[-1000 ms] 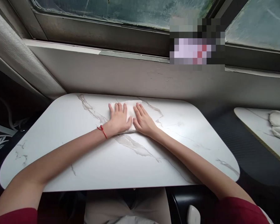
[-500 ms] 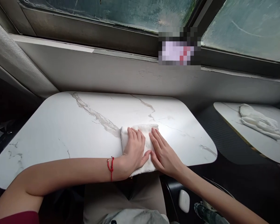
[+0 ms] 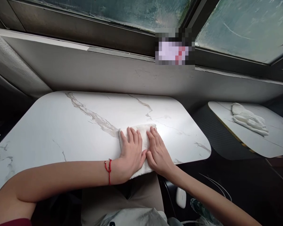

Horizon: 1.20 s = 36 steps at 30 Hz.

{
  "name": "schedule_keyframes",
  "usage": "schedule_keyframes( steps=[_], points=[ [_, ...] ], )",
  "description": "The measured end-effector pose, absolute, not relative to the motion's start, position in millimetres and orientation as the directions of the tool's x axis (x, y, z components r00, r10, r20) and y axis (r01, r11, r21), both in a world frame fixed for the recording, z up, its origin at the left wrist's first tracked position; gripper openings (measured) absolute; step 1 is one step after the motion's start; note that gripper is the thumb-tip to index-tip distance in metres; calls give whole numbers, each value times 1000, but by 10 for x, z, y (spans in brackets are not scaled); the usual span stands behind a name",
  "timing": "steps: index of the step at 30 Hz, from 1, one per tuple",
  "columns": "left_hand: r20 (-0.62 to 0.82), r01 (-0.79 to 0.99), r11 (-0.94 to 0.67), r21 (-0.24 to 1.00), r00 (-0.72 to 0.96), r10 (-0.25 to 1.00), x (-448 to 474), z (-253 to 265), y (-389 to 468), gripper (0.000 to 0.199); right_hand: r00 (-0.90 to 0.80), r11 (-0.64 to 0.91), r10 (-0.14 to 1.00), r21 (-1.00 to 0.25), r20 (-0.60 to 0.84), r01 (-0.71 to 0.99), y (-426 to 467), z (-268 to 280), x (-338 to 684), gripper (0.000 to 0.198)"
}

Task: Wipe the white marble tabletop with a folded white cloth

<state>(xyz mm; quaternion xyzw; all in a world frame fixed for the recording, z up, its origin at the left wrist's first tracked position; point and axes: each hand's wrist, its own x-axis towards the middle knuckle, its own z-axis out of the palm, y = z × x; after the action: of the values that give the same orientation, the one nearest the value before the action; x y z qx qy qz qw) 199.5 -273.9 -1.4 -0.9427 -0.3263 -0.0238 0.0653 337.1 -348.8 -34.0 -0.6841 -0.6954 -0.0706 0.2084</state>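
Observation:
A folded white cloth [image 3: 145, 135] lies flat on the white marble-patterned table [image 3: 85, 138], close to its front edge. My left hand [image 3: 131, 152] rests on the cloth's left part, fingers stretched out and a little apart; a red cord bracelet [image 3: 109, 171] circles that wrist. On the cloth's right side lies my right hand [image 3: 159, 150], palm down with its fingers extended. The thumbs of both hands come close together over the middle of the cloth. The cloth's near corner hangs at the table edge above my lap.
To the right, a second marble-patterned table [image 3: 269, 147] carries a crumpled white cloth [image 3: 250, 119]. Behind the tables runs a grey wall panel [image 3: 96, 72] under windows. Below right are a small white case [image 3: 181, 197], a clear bottle [image 3: 198, 207] and thin white cables [image 3: 218, 183].
The view has shifted slightly to the right, so the tables appear farther left. My left hand's fingers have spread a little on the cloth; both hands stay on it.

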Motion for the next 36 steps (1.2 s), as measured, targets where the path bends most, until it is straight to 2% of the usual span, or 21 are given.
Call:
schedule_keyframes(
  steps=[6, 14, 20, 26, 33, 36],
  points=[
    [84, 545, -838, -3, 835, 543, 2159, -6, -2360, 75, 40, 43, 893, -171, 448, 984, -3205, -431, 3595, 69],
    [187, 515, -856, 51, 837, 515, 2578, -32, -1482, 71, 161, -49, 885, -258, 437, 965, -2352, -499, 4099, 62],
    [185, 625, -775, 92, 754, 630, 3148, 8, -917, 62, 272, -142, 850, -303, 450, 943, -1564, -513, 4547, 58],
    [232, 663, -738, 129, 703, 672, 3463, 10, -695, 52, 272, -144, 831, -286, 485, 947, -1183, -502, 4852, 50],
    [258, 718, -674, 173, 627, 735, 3481, -61, -647, 70, 224, -130, 877, -239, 425, 962, -1150, -466, 4944, 54],
    [245, 719, -675, 165, 633, 734, 3478, -44, -649, 70, 238, -147, 886, -245, 398, 958, -1134, -454, 4948, 61]
  ],
)
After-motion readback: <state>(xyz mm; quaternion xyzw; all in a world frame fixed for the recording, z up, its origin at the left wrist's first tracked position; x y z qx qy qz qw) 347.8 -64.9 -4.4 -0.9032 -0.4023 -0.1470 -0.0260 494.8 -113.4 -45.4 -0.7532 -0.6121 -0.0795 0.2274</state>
